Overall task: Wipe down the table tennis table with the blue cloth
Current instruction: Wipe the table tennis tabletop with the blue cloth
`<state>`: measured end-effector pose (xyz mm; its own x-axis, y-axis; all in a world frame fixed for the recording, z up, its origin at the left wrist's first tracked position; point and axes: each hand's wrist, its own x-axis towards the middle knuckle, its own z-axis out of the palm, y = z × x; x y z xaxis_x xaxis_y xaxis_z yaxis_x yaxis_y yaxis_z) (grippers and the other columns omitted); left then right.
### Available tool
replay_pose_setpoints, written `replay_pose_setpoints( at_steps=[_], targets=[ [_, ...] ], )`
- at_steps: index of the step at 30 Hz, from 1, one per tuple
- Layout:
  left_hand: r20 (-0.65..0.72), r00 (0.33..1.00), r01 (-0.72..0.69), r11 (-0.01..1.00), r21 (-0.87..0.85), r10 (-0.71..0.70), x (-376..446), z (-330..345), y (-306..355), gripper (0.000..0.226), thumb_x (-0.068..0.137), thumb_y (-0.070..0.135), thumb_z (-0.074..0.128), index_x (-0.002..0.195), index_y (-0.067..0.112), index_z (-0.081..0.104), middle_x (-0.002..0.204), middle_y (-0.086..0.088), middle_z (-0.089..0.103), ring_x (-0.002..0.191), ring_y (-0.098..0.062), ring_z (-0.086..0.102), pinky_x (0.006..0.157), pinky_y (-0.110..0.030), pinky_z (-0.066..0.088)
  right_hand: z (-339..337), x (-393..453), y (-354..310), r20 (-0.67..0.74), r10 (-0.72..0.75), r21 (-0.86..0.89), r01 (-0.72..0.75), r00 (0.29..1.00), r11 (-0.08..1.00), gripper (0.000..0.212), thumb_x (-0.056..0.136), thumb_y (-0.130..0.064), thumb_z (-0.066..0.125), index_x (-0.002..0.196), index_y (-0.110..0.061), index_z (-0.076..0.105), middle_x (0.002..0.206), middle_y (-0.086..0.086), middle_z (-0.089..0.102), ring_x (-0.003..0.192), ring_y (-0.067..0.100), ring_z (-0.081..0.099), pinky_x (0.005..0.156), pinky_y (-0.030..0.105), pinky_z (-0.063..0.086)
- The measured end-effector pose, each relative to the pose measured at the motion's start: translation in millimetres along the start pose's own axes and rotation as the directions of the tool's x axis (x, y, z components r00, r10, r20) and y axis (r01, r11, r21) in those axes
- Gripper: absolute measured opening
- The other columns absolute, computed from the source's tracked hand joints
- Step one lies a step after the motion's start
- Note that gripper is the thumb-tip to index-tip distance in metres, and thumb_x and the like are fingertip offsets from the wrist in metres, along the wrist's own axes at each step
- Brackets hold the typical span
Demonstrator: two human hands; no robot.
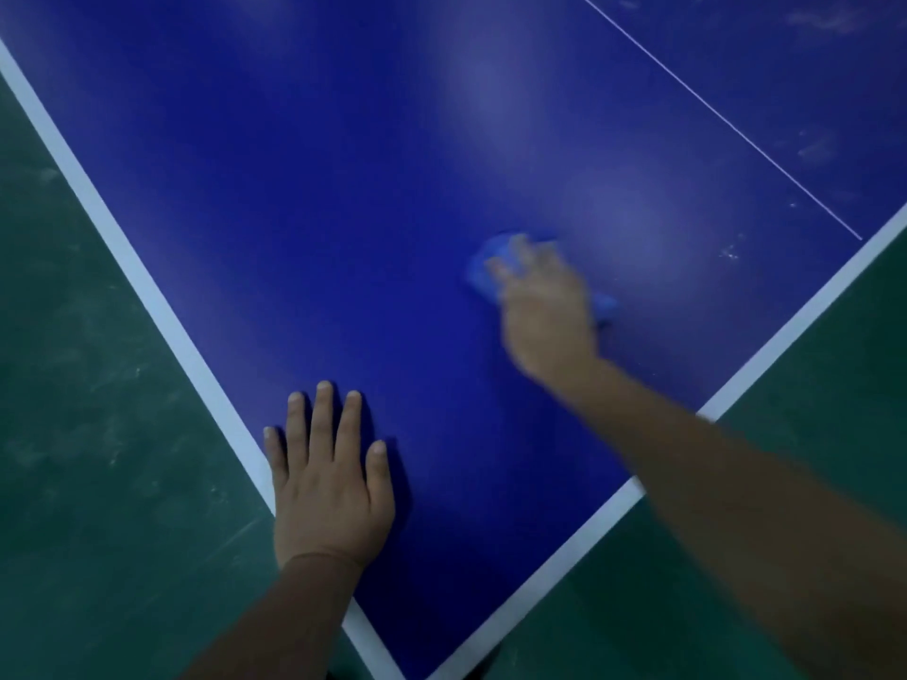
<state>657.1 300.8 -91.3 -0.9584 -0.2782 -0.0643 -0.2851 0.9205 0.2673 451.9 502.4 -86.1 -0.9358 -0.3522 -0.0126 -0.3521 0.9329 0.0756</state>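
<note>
Nearest the lens, two bare forearms reach in from the bottom edge over the near corner of the table tennis table [343, 213], whose white border lines meet in a point at the bottom of the view, with green floor [73, 385] on either side. On the person's left, the left hand [329, 478] lies flat on the blue surface just inside the left border line, fingers straight and slightly spread, gripping nothing; it looks like a brace for the body's lean. Further in, the right hand [542, 306] presses the blue cloth [483, 267] down onto the tabletop, roughly midway between the two border lines and well short of the thin white centre line [726, 120]. That hand is smeared by motion blur, so a wiping stroke appears to be under way; its fingers seem to lie over the bunched cloth, but whether they curl round it or only press it flat I cannot tell. Crumpled into a wad, the cloth shows at the fingertips and again at the right side of the palm, so its long axis seems to run from upper left to lower right under the hand, across the line of the forearm. Pale smudges and specks show beyond the centre line and near the right border, so by my judgement the near corner is the part in hand and much remains. Next, the strokes likely need to carry rightward and farther up the table, with steady downward pressure and the wad kept gathered.
</note>
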Motion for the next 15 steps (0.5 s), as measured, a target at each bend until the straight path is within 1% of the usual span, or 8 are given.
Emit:
replay_pose_setpoints(
  at_steps=[1,3,5,7,9,11,13,15],
  targets=[
    [0.013,1.0,0.005,1.0,0.007,-0.005,-0.1,0.5,-0.2,0.063,0.099,0.045,0.021,0.153,0.015,0.035,0.162,-0.008,0.024,0.152,-0.029,0.007,0.122,-0.048,-0.004,2.2,6.3,38.7,0.004,0.172,-0.012,-0.172,0.985,0.985,0.05,0.094,-0.016,0.042,0.144,-0.021,0.047,0.158,0.013,0.034,0.136,0.041,0.039,0.097,0.052,0.042],
    [0.029,1.0,0.006,1.0,0.012,-0.006,-1.1,1.2,-0.4,0.064,0.099,0.046,0.021,0.153,0.015,0.033,0.163,-0.008,0.023,0.153,-0.028,0.005,0.122,-0.049,-0.003,-2.5,9.6,93.1,0.025,0.484,0.104,-0.484,0.875,0.869,0.047,0.102,-0.022,0.037,0.149,-0.019,0.042,0.163,0.011,0.024,0.145,0.039,0.028,0.109,0.054,0.034],
    [0.036,0.999,0.005,1.0,0.015,-0.006,-1.3,1.1,-1.1,0.064,0.099,0.046,0.02,0.153,0.015,0.033,0.163,-0.008,0.022,0.153,-0.028,0.004,0.122,-0.051,-0.001,-6.2,7.7,84.5,0.012,0.59,0.177,-0.582,0.807,0.794,0.047,0.104,-0.025,0.034,0.151,-0.018,0.04,0.165,0.009,0.02,0.149,0.037,0.022,0.116,0.052,0.026],
    [0.044,0.999,0.013,1.0,0.012,-0.013,-0.8,0.2,-0.5,0.064,0.099,0.046,0.02,0.153,0.015,0.033,0.163,-0.007,0.022,0.153,-0.028,0.005,0.122,-0.052,0.0,-5.2,-6.9,23.9,-0.052,0.433,0.166,-0.419,0.9,0.893,0.051,0.1,-0.021,0.029,0.149,-0.018,0.04,0.163,0.013,0.024,0.146,0.038,0.027,0.112,0.051,0.029],
    [0.043,0.999,0.016,1.0,0.005,-0.016,0.2,-0.9,0.6,0.064,0.098,0.046,0.021,0.153,0.014,0.035,0.163,-0.008,0.023,0.153,-0.029,0.006,0.122,-0.053,0.001,-1.3,-42.6,-48.5,-0.049,0.043,0.149,-0.035,0.998,0.988,0.057,0.093,-0.02,0.024,0.147,-0.02,0.042,0.16,0.013,0.028,0.143,0.039,0.03,0.107,0.052,0.03],
    [0.045,0.999,0.015,1.0,-0.002,-0.015,0.4,-1.3,0.6,0.065,0.098,0.045,0.021,0.152,0.014,0.035,0.163,-0.008,0.023,0.152,-0.029,0.007,0.122,-0.053,0.001,1.1,-87.2,-75.3,0.005,-0.292,0.143,0.288,0.956,0.947,0.059,0.089,-0.019,0.031,0.146,-0.024,0.043,0.16,0.008,0.031,0.145,0.036,0.029,0.111,0.05,0.027],
    [0.05,0.999,0.019,1.0,-0.005,-0.019,0.1,-2.1,0.3,0.065,0.098,0.046,0.02,0.153,0.014,0.033,0.163,-0.008,0.021,0.153,-0.029,0.004,0.122,-0.052,-0.001,-1.8,-92.3,-31.5,0.027,-0.298,0.133,0.292,0.954,0.947,0.059,0.084,-0.012,0.045,0.142,-0.022,0.051,0.156,0.01,0.04,0.14,0.04,0.038,0.107,0.049,0.036],
    [0.054,0.998,0.026,1.0,-0.009,-0.025,0.3,-2.2,0.7,0.065,0.098,0.046,0.019,0.154,0.015,0.033,0.164,-0.008,0.02,0.153,-0.028,0.002,0.122,-0.051,-0.003,-1.2,-80.8,40.5,-0.027,-0.014,0.093,0.016,1.0,0.996,0.051,0.084,-0.003,0.05,0.133,-0.012,0.061,0.146,0.02,0.05,0.129,0.048,0.049,0.098,0.053,0.046]
  ],
)
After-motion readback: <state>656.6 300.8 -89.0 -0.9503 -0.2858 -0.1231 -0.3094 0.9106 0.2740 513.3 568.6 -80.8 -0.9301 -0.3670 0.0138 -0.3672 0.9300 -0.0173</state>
